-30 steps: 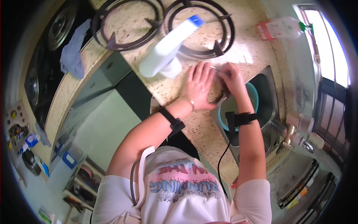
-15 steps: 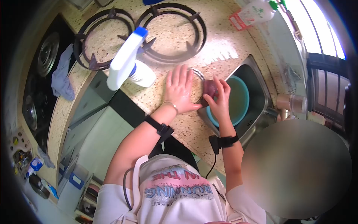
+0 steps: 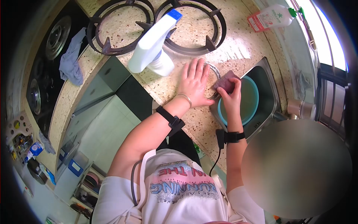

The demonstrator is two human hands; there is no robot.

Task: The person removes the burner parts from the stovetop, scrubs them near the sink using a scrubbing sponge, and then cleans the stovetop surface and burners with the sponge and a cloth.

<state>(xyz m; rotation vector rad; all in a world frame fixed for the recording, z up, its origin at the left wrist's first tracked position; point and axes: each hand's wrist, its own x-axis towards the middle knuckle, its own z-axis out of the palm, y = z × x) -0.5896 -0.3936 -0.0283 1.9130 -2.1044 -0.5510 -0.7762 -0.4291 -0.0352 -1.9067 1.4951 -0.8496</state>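
Observation:
My left hand (image 3: 195, 84) lies flat with fingers outstretched, partly over a thin silvery metal ring (image 3: 215, 70) on the speckled countertop (image 3: 190, 119). Much of the ring is hidden beneath that hand. Between the thumb and bent fingers of my right hand (image 3: 232, 97) is a purplish-brown scouring sponge (image 3: 222, 83), close to the ring's right side. Whether the sponge touches the ring I cannot tell. Below and beside my right hand, a turquoise basin (image 3: 256, 95) holding cloudy liquid sits in the metal sink (image 3: 271, 86).
A white spray bottle (image 3: 154, 48) with a blue nozzle stands left of my hands. Two black pan supports (image 3: 223, 30) lie behind it. A dish-soap bottle (image 3: 270, 18) is at the back right. A grey cloth (image 3: 72, 61) hangs by the stove (image 3: 56, 41).
The whole view has shifted, so the counter items appear farther right. The sponge in my right hand has turned and shows more of its flat face. My left hand stays flat.

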